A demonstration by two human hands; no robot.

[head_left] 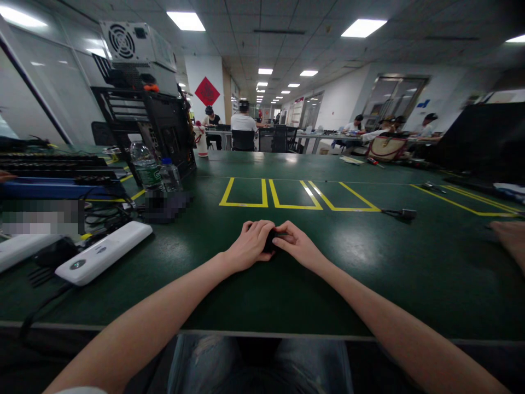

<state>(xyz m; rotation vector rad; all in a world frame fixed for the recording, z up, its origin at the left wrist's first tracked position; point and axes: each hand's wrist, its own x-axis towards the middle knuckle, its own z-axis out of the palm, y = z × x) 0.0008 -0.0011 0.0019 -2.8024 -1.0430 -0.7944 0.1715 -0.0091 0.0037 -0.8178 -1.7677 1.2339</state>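
A small dark object (269, 241) sits between my hands, low over the green table (311, 295); most of it is covered, so its kind does not show. From the left, my left hand (252, 244) wraps its fingers over the top and side of it. My right hand (296, 243) pinches at the object's right side with thumb and fingers. Whether the object rests on the tabletop, I cannot tell. Beyond my hands, yellow tape outlines (291, 207) mark the table.
To the left lie a white power bank-like device (104, 253), cables, a water bottle (144, 164) and an open computer case (158, 126). A black cable end (404, 214) lies right of the tape. Another person's hand (511, 241) reaches in at the right edge.
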